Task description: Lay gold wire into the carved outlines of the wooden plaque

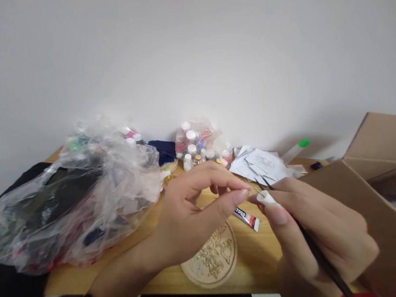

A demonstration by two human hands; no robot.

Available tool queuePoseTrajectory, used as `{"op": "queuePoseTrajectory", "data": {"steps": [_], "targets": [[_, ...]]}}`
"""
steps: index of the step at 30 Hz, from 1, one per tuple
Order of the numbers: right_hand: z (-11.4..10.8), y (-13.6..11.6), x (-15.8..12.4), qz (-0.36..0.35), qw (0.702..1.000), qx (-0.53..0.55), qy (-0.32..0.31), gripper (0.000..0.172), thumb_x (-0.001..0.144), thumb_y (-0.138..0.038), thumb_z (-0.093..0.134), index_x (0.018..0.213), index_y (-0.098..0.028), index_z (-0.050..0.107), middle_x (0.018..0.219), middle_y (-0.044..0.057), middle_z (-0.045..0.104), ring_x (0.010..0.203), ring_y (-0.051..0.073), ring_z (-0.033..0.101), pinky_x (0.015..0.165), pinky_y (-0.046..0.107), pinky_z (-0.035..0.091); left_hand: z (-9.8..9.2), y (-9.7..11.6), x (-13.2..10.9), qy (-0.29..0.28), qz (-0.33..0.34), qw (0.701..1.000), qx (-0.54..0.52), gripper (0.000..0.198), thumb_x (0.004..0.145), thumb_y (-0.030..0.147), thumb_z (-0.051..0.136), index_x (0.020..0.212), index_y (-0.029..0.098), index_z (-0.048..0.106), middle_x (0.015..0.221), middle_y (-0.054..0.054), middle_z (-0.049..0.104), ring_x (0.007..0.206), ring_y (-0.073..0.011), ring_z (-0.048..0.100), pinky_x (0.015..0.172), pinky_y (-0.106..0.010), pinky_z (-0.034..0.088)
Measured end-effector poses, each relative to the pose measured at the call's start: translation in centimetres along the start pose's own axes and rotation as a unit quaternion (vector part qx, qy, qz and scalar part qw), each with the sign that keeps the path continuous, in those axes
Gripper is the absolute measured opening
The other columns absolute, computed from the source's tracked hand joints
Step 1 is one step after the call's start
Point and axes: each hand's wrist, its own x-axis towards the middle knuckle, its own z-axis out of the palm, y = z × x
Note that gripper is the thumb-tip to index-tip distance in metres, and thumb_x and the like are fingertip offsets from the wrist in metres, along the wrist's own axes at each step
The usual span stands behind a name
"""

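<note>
Right hand [318, 235] clamps the thin tool [330, 271] — left hand [190, 214], grip pinched shut, at its tip.

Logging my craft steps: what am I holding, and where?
Right hand grips a thin dark tool by its shaft, with a white piece at its fingertips. Left hand: cannot tell.

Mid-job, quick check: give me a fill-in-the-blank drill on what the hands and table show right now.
1. The left hand and right hand meet above the table; the thin dark tool lies in the ____ one.
2. The round wooden disc below them bears a ____ floral pattern.
3. The clear plastic bag lies to the ____ of the hands.
4. The tube by the wall has a ____ cap.
Missing words: right; gold; left; green.
</note>
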Motion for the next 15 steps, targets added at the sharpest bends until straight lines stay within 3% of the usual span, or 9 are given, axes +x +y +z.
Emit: {"op": "queuePoseTrajectory", "data": {"steps": [2, 8, 15], "targets": [[0.0, 0.2, 0.0, -0.013, 1.0, 0.009, -0.015, 0.008, 0.085, -0.016, 0.06, 0.078, -0.019, 0.064, 0.06, 0.001, 0.055, 0.053, 0.012, 0.051, 0.047, 0.027, 0.037, 0.0, 0.0, 0.0, -0.005, -0.007, 1.0, -0.011, 0.006, 0.083, 0.015, 0.067, 0.079, 0.02, 0.07, 0.076, 0.001, 0.066, 0.07, -0.011, 0.059, 0.066, -0.025, 0.049], [0.7, -0.7, -0.4, 0.066, 0.997, 0.019, 0.035, 0.013, 0.086, -0.02, 0.061, 0.074, -0.019, 0.064, 0.059, 0.001, 0.05, 0.055, 0.013, 0.048, 0.049, 0.028, 0.035, 0.0, 0.0, -0.1, -0.014, -0.022, 0.999, -0.034, 0.009, 0.082, 0.013, 0.067, 0.079, 0.022, 0.07, 0.077, 0.002, 0.067, 0.071, -0.0107, 0.06, 0.065, -0.025, 0.05], [0.7, -0.9, -0.4, 0.076, 0.996, 0.002, 0.037, 0.01, 0.084, -0.018, 0.063, 0.074, -0.02, 0.064, 0.061, 0.0, 0.052, 0.055, 0.012, 0.049, 0.048, 0.028, 0.035, -0.1, 0.1, -0.1, -0.019, -0.044, 0.997, -0.064, 0.008, 0.082, 0.015, 0.067, 0.078, 0.021, 0.071, 0.077, 0.001, 0.068, 0.07, -0.0111, 0.059, 0.065, -0.025, 0.049]]}}
